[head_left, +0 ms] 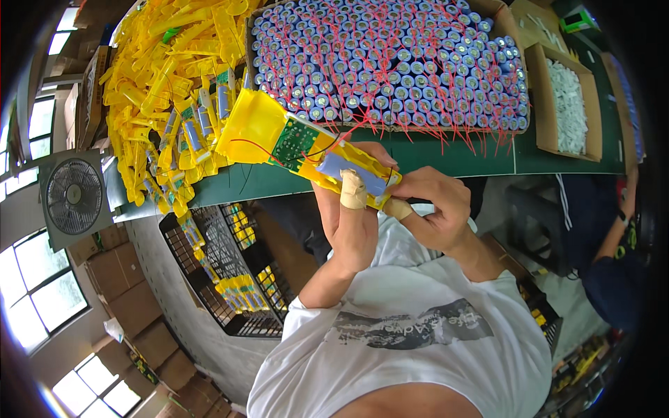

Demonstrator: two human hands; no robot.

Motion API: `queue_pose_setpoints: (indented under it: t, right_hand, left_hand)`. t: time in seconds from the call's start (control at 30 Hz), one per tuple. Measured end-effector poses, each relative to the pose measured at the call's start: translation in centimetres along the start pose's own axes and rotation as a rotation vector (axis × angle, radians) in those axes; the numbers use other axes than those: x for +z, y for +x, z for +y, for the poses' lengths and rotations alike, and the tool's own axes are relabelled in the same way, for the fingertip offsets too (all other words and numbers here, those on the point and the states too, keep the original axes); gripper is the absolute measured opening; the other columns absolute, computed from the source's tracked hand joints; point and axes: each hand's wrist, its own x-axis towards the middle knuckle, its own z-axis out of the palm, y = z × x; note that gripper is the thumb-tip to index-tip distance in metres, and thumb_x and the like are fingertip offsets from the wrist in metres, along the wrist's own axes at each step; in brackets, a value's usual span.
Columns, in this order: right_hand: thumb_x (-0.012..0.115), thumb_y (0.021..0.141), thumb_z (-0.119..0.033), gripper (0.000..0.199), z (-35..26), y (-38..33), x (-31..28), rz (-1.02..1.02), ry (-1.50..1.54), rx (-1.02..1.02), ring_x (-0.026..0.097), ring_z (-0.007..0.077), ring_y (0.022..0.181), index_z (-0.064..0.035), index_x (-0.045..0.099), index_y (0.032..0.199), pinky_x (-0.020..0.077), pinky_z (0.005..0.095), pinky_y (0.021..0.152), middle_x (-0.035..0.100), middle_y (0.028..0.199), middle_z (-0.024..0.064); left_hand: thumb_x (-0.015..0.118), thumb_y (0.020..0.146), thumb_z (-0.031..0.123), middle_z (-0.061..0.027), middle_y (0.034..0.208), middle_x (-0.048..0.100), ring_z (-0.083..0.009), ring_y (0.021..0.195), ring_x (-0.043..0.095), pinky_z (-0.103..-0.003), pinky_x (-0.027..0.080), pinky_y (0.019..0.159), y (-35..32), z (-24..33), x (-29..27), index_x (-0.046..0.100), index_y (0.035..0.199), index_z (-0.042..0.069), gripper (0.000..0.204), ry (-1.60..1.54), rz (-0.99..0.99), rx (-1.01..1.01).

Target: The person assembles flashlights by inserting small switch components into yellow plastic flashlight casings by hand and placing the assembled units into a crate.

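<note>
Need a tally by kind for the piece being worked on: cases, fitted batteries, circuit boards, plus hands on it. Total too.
Yellow case: 1
Blue battery: 1
Green circuit board: 1
Hands: 2 (left hand, right hand)
Total: 5

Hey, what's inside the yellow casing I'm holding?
Inside the yellow casing are a wired green circuit board and a blue battery cell. Your left hand partly covers the cell; whatever lies beneath them is hidden.

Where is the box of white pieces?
In the head view's upper right, the white-piece box sits on the green table, right of the battery box.
</note>
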Motion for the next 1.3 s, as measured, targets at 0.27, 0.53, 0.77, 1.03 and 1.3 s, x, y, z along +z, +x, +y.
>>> queue_pose_setpoints:
  t: [0.27, 0.53, 0.77, 1.03, 1.3]
  right_hand:
    - [0.085, 0.071, -0.009, 0.025, -0.4, 0.0, 0.2, 0.016, -0.162, -0.17, 0.067, 0.0165, 0.064, -0.0098, 0.073, 0.093, 0.0519, 0.0271, 0.052, 0.07, 0.086, 0.0039]
    - [0.085, 0.067, -0.015, 0.03, -0.5, 0.8, 0.0, 0.004, -0.199, -0.358, 0.064, 0.0146, 0.064, -0.0116, 0.072, 0.094, 0.0495, 0.0277, 0.053, 0.068, 0.085, 0.0019]
    - [0.085, 0.065, -0.014, 0.031, -0.7, 2.5, -1.4, -0.18, -0.348, -0.296, 0.064, 0.0176, 0.065, -0.0101, 0.071, 0.092, 0.0498, 0.0291, 0.053, 0.067, 0.082, 0.0023]
    - [0.084, 0.068, -0.009, 0.029, 0.1, 3.0, -1.9, -0.332, -0.196, -0.089, 0.064, 0.0226, 0.068, -0.005, 0.068, 0.091, 0.0509, 0.0329, 0.055, 0.064, 0.079, 0.0056]
    - [0.083, 0.076, -0.009, 0.029, 0.0, 0.2, 0.0, -0.176, 0.252, 0.366, 0.069, 0.0156, 0.077, -0.0019, 0.063, 0.095, 0.0564, 0.0286, 0.071, 0.069, 0.087, 0.0076]
  left_hand:
    - [0.055, 0.096, 0.028, -0.0172, 0.117, 0.055, -0.0233, 0.103, 0.057, -0.036, 0.044, 0.092, -1.2, 0.8, 0.7, 0.035, 0.132, -0.003, 0.052, 0.257, -0.019, 0.197]
    - [0.052, 0.1, 0.049, -0.0187, 0.12, 0.056, -0.0246, 0.102, 0.059, -0.04, 0.048, 0.089, -1.5, 2.6, -0.7, 0.028, 0.14, 0.006, 0.064, 0.507, -0.269, 0.215]
    - [0.051, 0.103, 0.036, -0.0181, 0.114, 0.057, -0.0217, 0.103, 0.055, -0.035, 0.044, 0.09, -0.5, 1.9, 0.0, 0.032, 0.14, 0.006, 0.052, 0.246, -0.042, -0.016]
    - [0.042, 0.106, 0.026, -0.0163, 0.11, 0.057, -0.0194, 0.095, 0.055, -0.034, 0.046, 0.083, 0.9, 0.3, -2.2, 0.036, 0.136, 0.004, 0.038, 0.21, -0.16, -0.035]
    - [0.052, 0.1, 0.048, -0.004, 0.093, 0.046, -0.0125, 0.078, 0.049, -0.025, 0.046, 0.058, 1.9, -1.5, -2.9, 0.042, 0.136, 0.005, 0.057, -0.178, -0.063, -0.127]
